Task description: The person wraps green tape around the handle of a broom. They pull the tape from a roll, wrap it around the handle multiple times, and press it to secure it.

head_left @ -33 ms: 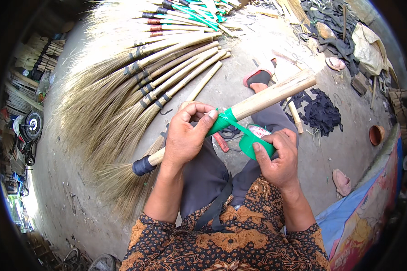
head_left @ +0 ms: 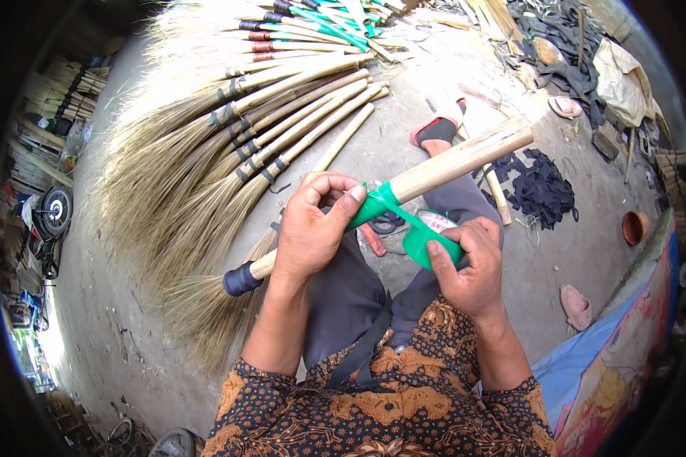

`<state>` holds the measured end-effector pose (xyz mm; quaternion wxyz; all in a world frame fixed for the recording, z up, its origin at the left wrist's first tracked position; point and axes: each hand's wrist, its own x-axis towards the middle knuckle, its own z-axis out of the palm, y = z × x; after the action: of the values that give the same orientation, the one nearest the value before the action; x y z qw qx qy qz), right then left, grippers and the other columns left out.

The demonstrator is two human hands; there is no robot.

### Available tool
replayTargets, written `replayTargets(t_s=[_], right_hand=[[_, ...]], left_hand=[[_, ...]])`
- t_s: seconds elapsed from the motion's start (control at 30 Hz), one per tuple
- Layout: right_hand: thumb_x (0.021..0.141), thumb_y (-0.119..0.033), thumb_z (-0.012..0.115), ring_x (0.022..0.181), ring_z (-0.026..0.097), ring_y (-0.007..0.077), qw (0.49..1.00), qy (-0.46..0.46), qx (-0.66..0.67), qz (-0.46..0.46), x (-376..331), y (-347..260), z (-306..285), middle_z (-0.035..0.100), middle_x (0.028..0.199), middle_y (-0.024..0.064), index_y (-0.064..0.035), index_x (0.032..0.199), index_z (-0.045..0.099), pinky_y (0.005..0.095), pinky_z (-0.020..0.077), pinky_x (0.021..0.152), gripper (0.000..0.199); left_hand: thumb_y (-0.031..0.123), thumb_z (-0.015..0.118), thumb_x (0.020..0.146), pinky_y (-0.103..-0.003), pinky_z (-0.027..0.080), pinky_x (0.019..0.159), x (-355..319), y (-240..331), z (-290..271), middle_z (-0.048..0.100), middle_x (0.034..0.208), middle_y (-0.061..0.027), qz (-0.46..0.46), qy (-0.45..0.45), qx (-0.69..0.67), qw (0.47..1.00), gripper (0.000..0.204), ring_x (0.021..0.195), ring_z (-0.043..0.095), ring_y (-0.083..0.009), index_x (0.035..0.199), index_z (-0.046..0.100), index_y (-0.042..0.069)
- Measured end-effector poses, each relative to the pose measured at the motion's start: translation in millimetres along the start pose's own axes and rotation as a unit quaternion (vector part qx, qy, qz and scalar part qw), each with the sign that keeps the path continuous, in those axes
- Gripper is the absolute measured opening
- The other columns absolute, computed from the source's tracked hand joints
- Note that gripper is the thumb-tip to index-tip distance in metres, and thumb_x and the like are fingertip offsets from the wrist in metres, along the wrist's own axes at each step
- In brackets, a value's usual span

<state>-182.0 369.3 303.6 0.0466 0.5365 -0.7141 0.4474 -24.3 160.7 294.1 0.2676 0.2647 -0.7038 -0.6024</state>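
Observation:
A broom with a pale wooden handle [head_left: 465, 161] lies slantwise across my lap, its grass bristles [head_left: 206, 308] at the lower left below a dark wrapped collar [head_left: 241, 279]. My left hand [head_left: 318, 221] is closed round the handle, thumb on the green tape wrapping [head_left: 370, 207] at its middle. In my right hand [head_left: 469, 266] is a roll of green tape [head_left: 423, 247], gripped between thumb and fingers. A taut strip of tape runs from the roll to the handle. The palm side of my left hand is hidden.
Several grass brooms [head_left: 229, 152] lie fanned out at the left, more with green handles [head_left: 335, 30] behind them. A heap of black strips [head_left: 543, 189] lies on the right, near a clay pot [head_left: 634, 228] and a pink sandal [head_left: 576, 307]. A red-handled tool [head_left: 373, 240] lies between my legs.

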Motion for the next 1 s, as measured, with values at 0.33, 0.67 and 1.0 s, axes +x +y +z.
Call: replayTargets(t_s=[0.33,0.67,1.0], right_hand=[[0.095,-0.024,0.084,0.069,0.062,0.0285,0.999,0.009,0.037,0.017,-1.9,1.1,3.6,0.066,0.075,0.0084,-0.0057,0.086,0.068,0.0429,0.0418,0.089,0.026],[0.096,-0.027,0.083,0.069,0.062,0.0293,0.999,0.014,0.042,0.027,-4.0,5.0,5.2,0.066,0.074,0.0088,-0.0048,0.088,0.070,0.0433,0.0430,0.089,0.027],[0.097,-0.025,0.082,0.073,0.063,0.0269,0.997,0.026,0.066,0.017,-4.6,20.9,17.3,0.068,0.080,0.0080,-0.0052,0.093,0.071,0.0430,0.0432,0.091,0.023]], left_hand=[[0.011,0.073,0.102,-0.032,0.054,0.094,-2.7,14.7,-6.7,0.070,0.111,-0.0090,0.163,0.158,0.054,0.972,0.024,0.101,0.067,-0.0169,0.124,0.073,0.000],[0.006,0.089,0.082,-0.044,0.057,0.099,-18.2,7.7,7.4,0.069,0.128,-0.0190,0.234,-0.006,0.306,0.923,0.057,0.116,0.069,-0.0377,0.136,0.069,0.004],[0.014,0.078,0.098,-0.044,0.058,0.092,-8.1,11.8,0.8,0.073,0.116,-0.0201,0.120,-0.132,0.204,0.963,0.042,0.107,0.073,-0.0379,0.137,0.069,0.001]])
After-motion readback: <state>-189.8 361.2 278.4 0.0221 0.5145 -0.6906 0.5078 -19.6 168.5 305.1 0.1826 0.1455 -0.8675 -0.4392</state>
